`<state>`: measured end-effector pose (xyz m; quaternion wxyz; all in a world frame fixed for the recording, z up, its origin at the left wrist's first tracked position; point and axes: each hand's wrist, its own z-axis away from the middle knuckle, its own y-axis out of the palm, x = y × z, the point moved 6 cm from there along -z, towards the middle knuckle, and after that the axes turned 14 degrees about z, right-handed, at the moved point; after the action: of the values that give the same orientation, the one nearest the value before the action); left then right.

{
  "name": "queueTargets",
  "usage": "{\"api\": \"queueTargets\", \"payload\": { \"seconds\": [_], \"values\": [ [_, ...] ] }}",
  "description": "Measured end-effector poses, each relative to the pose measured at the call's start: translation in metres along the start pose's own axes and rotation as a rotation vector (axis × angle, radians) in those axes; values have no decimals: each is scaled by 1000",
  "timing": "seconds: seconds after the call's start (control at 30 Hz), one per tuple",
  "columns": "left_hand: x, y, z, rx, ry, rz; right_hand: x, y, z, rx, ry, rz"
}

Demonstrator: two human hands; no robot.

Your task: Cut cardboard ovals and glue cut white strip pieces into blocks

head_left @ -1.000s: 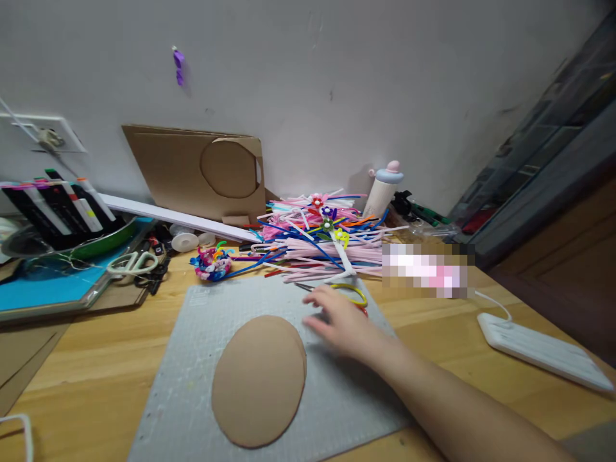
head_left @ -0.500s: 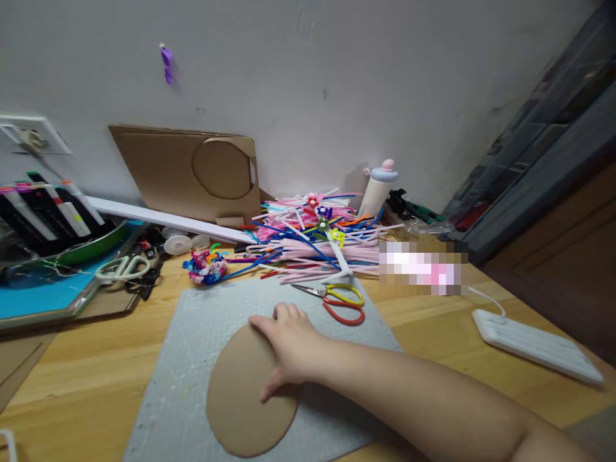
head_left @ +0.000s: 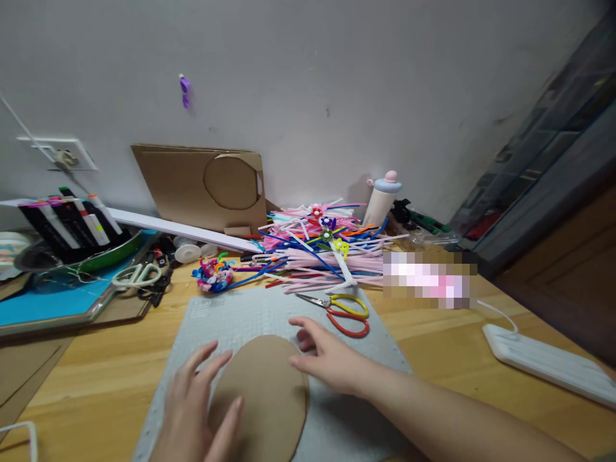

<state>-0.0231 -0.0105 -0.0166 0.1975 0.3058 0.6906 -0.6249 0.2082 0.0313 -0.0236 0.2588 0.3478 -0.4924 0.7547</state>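
Note:
A round cardboard disc (head_left: 264,398) lies flat on the grey cutting mat (head_left: 178,359). My left hand (head_left: 195,404) hovers at the disc's left edge, fingers spread apart and slightly blurred. At its upper right edge is my right hand (head_left: 327,356), with thumb and fingers apart and nothing between them. Whether either hand touches the cardboard I cannot tell. Scissors (head_left: 337,311) with one yellow and one red handle rest on the mat just beyond my right hand, blades pointing left.
Behind the mat lies a heap of pipe cleaners (head_left: 322,256) with small flowers on top. Cardboard sheets (head_left: 183,186) lean on the wall beside a bottle (head_left: 380,199). Pale-handled scissors (head_left: 137,277) and markers (head_left: 72,221) are left; a white power strip (head_left: 548,362) is right.
My left hand has come into view at the disc's left. My right hand has moved off the disc's top toward the right. The view has shifted slightly.

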Motion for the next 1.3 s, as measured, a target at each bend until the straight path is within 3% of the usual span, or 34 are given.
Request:
{"api": "queueTargets", "payload": {
  "seconds": [0.1,0.17,0.23,0.27,0.33,0.43,0.57,0.63,0.73,0.8,0.9,0.97,1.17,1.3],
  "values": [
    [-1,25,-22,167,40,9,-13,-19,8,-12,34,-90],
    [-9,32,-33,271,19,-51,-16,-43,11,-153,-26,150],
    [-21,33,-42,353,-36,-115,-19,-63,11,-280,-45,531],
    [-27,33,-46,393,-63,-137,-25,-70,9,-293,1,691],
    [-36,31,-52,453,-131,-160,-37,-78,4,-281,65,797],
    [-36,28,-60,476,-214,-123,-50,-82,-5,-237,119,797],
    [-24,18,-64,428,-235,95,-58,-81,-7,-152,179,737],
    [-18,11,-63,420,-254,211,-57,-79,-6,-101,172,664],
    [-15,3,-58,501,-334,446,-50,-64,-2,-1,114,513],
    [-17,-4,-56,465,-415,700,-43,-47,3,88,43,261],
    [-14,-9,-55,312,-556,1025,-30,-25,12,175,-70,-331],
    [-12,-7,-54,250,-612,1126,-26,-16,19,188,-125,-510],
    [-7,-5,-50,63,-598,1213,-20,-3,37,237,-186,-403],
    [-8,-8,-47,-17,-586,1204,-16,-6,43,170,-170,-309]
  ]
}}
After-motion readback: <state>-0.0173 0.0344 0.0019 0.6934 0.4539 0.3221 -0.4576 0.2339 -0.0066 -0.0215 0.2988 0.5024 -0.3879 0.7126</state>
